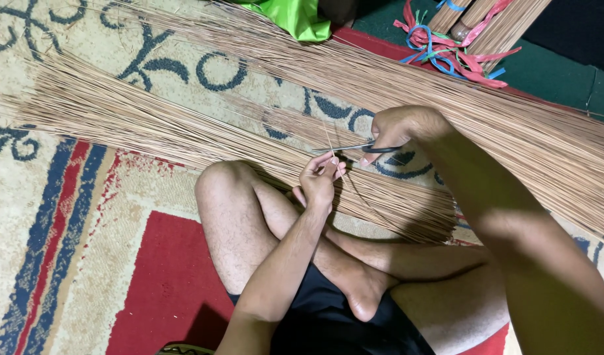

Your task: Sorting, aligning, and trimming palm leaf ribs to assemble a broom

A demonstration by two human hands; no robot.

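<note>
Right hand point(399, 128) grips black-handled scissors point(361, 148), fingers through the loops; long axis near horizontal, blades pointing to the picture's left, tips meeting a thin stick point(329, 139). Left hand point(319, 179) pinches that stick between closed fingertips, just below the blades; the stick stands near upright, free end up. Both hands are over the crossed legs point(249, 223), in front of long stick bundles point(183, 125) lying on the carpet point(65, 217), which run from upper left to lower right.

Thin tan stick point(329, 141) stands nearly upright, just above the bent knee point(226, 181); black-handled scissors point(361, 148) lie level, blades touching the stick.
</note>
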